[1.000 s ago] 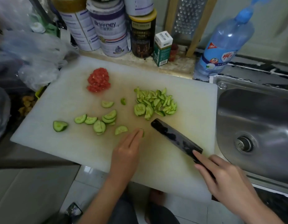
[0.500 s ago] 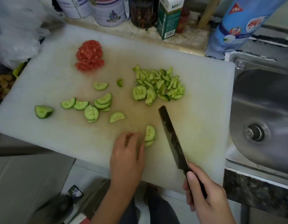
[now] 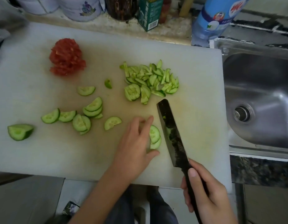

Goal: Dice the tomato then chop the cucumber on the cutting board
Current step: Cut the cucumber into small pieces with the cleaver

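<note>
On the white cutting board (image 3: pixel 196 97), a pile of diced tomato (image 3: pixel 66 57) sits at the back left. A heap of chopped cucumber strips (image 3: pixel 151 80) lies at the back centre. Half-moon cucumber slices (image 3: pixel 85 113) are scattered on the left, with a cucumber end piece (image 3: pixel 19 131) beyond them. My left hand (image 3: pixel 135 143) holds a small stack of cucumber slices (image 3: pixel 154 136) between forefinger and thumb near the front. My right hand (image 3: pixel 203 196) grips the handle of a dark knife (image 3: pixel 170 131), whose blade lies just right of the stack.
A steel sink (image 3: pixel 259 101) adjoins the board on the right. Along the back stand a blue water bottle (image 3: pixel 216 18), a green carton (image 3: pixel 149 12) and several tins (image 3: pixel 80 8). The board's front edge overhangs the floor near my legs.
My left hand has drawn a small stack of slices toward the board's front. The knife has swung from a diagonal to lie close along the stack's right side. The view has dipped closer.
</note>
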`<state>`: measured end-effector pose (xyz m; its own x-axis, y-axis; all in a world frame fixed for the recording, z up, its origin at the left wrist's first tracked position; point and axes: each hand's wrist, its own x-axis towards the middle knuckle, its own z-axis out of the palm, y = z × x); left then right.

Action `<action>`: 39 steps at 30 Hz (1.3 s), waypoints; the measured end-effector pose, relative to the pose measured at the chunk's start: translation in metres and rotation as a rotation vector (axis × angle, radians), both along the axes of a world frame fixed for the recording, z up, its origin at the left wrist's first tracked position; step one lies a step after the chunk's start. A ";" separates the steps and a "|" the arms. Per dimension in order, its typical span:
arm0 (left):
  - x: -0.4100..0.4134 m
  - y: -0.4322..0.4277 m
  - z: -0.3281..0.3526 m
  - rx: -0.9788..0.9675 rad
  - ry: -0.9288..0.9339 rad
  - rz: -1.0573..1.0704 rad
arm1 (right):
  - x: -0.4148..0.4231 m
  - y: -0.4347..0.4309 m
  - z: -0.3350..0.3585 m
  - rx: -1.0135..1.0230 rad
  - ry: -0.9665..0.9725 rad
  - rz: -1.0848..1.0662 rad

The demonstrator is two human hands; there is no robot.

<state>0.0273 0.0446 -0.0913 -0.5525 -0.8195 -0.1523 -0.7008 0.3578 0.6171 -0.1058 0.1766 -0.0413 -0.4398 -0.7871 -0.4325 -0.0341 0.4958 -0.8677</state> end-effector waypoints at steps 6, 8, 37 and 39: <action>0.003 -0.015 -0.009 -0.115 0.064 -0.215 | 0.012 -0.003 0.006 0.022 -0.042 -0.060; 0.006 -0.014 -0.015 -0.138 0.103 -0.226 | 0.015 -0.004 0.006 0.016 -0.030 -0.066; 0.026 -0.013 -0.035 -0.130 0.460 -0.168 | 0.072 0.011 0.000 0.078 0.504 0.010; 0.025 -0.013 -0.035 -0.139 0.461 -0.171 | 0.073 0.010 0.002 0.073 0.533 0.011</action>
